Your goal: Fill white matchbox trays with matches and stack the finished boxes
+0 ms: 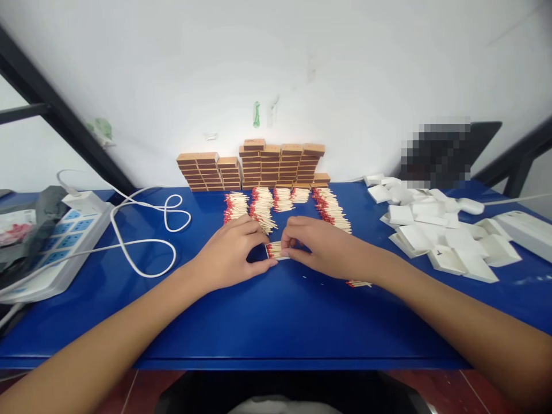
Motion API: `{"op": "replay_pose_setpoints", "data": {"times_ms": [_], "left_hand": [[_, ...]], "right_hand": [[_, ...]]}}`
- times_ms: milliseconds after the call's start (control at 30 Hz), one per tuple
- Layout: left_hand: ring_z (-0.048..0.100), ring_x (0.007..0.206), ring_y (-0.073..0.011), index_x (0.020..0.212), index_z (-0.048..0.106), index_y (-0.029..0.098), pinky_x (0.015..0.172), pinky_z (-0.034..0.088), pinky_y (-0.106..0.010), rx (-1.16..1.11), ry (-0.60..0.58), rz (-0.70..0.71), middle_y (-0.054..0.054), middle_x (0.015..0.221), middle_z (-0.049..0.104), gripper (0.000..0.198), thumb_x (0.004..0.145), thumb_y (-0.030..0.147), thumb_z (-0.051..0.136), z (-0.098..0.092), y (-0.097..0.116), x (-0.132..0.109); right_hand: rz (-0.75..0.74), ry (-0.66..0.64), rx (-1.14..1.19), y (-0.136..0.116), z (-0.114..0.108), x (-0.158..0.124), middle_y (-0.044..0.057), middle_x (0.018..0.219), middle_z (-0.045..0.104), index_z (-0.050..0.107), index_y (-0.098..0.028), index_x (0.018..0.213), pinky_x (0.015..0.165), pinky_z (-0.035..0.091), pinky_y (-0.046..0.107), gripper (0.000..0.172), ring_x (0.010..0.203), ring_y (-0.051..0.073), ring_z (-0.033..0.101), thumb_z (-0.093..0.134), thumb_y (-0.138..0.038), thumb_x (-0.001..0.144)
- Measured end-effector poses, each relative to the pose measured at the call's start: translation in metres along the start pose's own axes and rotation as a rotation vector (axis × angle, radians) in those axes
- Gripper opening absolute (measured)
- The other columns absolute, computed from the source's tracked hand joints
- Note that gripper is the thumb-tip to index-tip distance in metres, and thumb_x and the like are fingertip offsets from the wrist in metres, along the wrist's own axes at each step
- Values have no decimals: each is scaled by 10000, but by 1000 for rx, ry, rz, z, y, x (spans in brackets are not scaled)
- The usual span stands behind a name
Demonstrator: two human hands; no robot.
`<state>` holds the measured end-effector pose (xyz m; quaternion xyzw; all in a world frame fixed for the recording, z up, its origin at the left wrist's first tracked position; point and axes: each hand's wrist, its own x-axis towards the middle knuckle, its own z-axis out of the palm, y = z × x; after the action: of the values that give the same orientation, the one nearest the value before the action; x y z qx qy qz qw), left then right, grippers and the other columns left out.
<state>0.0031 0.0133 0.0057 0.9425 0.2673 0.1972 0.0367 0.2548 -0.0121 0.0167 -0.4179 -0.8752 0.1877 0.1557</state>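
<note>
A small white matchbox tray (282,258) lies on the blue table with red-tipped matches (275,248) inside. Around its left end, the thumb and fingers of my left hand (230,250) are closed. My right hand (325,244) is curled over the tray's right end, thumb and fingertips pinched at the matches there; the fingers partly hide what they grip. Just beyond my hands, loose matches lie in several piles, among them a left pile (235,206), a long pile (262,208) and a right pile (332,208). A few matches (359,283) peek out below my right wrist.
Stacked brown matchboxes (269,164) stand against the wall. White empty trays (444,224) are heaped at the right, near a dark panel (463,155). At the left are a power strip (69,236) and a looped white cable (125,253). The table's front edge (276,363) runs below my arms.
</note>
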Motion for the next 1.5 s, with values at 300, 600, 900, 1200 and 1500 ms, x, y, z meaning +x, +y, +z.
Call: {"op": "replay_pose_setpoints", "data": {"times_ms": [300, 600, 900, 1200, 1500], "left_hand": [[645, 981, -256, 1054, 782, 163, 900, 558, -433, 8, 15, -2, -70, 983, 715, 281, 985, 435, 771, 2, 0, -3], [662, 998, -267, 1063, 780, 156, 903, 574, -438, 10, 44, 26, -79, 990, 727, 275, 990, 421, 767, 4, 0, -2], [665, 1025, -272, 1085, 773, 167, 917, 580, -448, -3, 32, 13, -87, 1004, 731, 279, 1000, 431, 751, 5, 0, -5], [651, 994, -267, 1033, 780, 149, 919, 571, -459, 31, 59, 13, -75, 985, 735, 284, 986, 429, 769, 6, 2, -4], [655, 980, -257, 998, 761, 152, 891, 552, -425, 27, 57, 18, -71, 980, 729, 276, 995, 428, 759, 6, 1, -3]], "right_hand": [[1, 230, 69, 31, -1, 16, 53, 920, 696, 710, -217, 968, 811, 491, 356, 129, 857, 215, 634, 628, -287, 1039], [0, 334, -184, 87, 6, 40, 134, 1054, 721, 770, -206, 1055, 981, 485, 488, 140, 1039, 317, 627, 654, -268, 1008], [17, 272, -144, 82, 5, 41, 100, 952, 701, 689, -208, 889, 928, 457, 447, 141, 972, 282, 608, 628, -246, 1009], [-42, 136, -77, 28, -12, 8, 108, 1027, 689, 662, -217, 947, 891, 477, 420, 165, 1021, 280, 597, 580, -289, 1071], [-153, 71, -168, -1, 5, 0, 110, 1003, 668, 682, -197, 961, 875, 489, 417, 172, 992, 279, 599, 562, -226, 1082]]}}
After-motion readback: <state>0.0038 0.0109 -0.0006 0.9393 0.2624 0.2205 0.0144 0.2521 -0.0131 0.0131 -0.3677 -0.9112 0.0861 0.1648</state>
